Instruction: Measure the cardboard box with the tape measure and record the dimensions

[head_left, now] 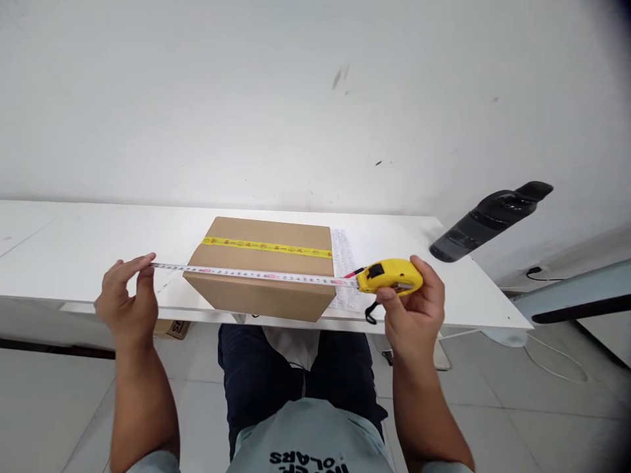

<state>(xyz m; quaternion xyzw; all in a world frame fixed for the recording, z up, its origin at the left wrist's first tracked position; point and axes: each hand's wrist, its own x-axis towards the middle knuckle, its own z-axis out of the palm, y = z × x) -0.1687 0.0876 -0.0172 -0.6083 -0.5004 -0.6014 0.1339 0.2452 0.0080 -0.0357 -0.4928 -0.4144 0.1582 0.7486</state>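
Tape measure (393, 273), gripped by right hand (417, 316), should read best with blade (236, 271), pinched by left hand (129, 299), taut along the box (261, 261).

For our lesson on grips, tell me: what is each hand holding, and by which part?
A tape measure: the left hand pinches the free end of its white blade; the right hand grips its yellow case.

A yellow-cased tape measure (394, 274) stretches its white blade (246, 273) along the near top edge of a closed brown cardboard box (266, 301), banded with printed yellow tape (266, 247), on a white bench (98, 246).
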